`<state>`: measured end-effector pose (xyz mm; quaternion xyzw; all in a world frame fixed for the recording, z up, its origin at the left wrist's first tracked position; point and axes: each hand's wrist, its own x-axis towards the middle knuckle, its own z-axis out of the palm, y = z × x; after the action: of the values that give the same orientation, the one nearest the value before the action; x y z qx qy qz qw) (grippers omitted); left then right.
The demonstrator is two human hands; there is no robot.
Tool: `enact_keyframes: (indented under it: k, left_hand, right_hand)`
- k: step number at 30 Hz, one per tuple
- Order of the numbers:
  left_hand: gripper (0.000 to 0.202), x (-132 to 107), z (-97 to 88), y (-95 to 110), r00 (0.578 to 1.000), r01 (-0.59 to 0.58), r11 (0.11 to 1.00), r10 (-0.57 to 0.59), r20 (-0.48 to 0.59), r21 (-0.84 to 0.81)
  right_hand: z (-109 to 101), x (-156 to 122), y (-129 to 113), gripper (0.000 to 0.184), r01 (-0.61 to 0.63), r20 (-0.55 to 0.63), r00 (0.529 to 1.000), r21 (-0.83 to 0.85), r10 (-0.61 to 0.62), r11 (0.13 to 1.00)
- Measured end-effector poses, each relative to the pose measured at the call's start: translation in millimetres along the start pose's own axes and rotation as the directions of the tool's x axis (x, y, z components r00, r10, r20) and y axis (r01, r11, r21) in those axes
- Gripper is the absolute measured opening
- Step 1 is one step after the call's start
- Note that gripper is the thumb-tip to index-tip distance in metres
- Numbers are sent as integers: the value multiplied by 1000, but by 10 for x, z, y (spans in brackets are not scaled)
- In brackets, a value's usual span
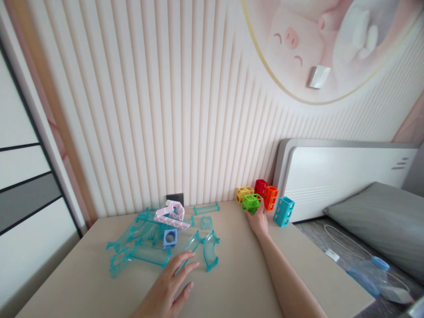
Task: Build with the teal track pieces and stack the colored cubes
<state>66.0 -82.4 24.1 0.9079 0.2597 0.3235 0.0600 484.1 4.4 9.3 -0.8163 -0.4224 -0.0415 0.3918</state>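
At the back right of the table my right hand has its fingers around a green openwork toy block. Close about it stand a yellow block, a red block, an orange block and a teal block. Nearer to me, my left hand hovers with fingers apart, holding nothing. Just beyond its fingertips lie curved clear-teal track pieces. A blue square block with a round hole and a lilac patterned strip rest by a pile of clear-teal pieces.
The table meets a ribbed wall at its back. A flat teal piece lies near that wall. To the right are a headboard, a grey pillow and a clear bottle with a blue cap, below the table's edge.
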Motion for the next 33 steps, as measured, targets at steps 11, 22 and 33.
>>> enact_keyframes:
  k: [11,22,33]
  left_hand:
    - [49,-6,-10,4,1000,8,1000,-7,25,-20]
    - [47,35,-64,70,997,-40,999,39,61,10]
    - [50,72,-140,95,997,-23,1000,23,78,-3]
  right_hand:
    - [-33,-36,-44,94,-14,-23,1000,-25,13,1000]
    - [-36,-206,-60,79,125,-79,989,-45,-128,991]
    - [98,-117,108,71,128,44,991,-60,-125,990]
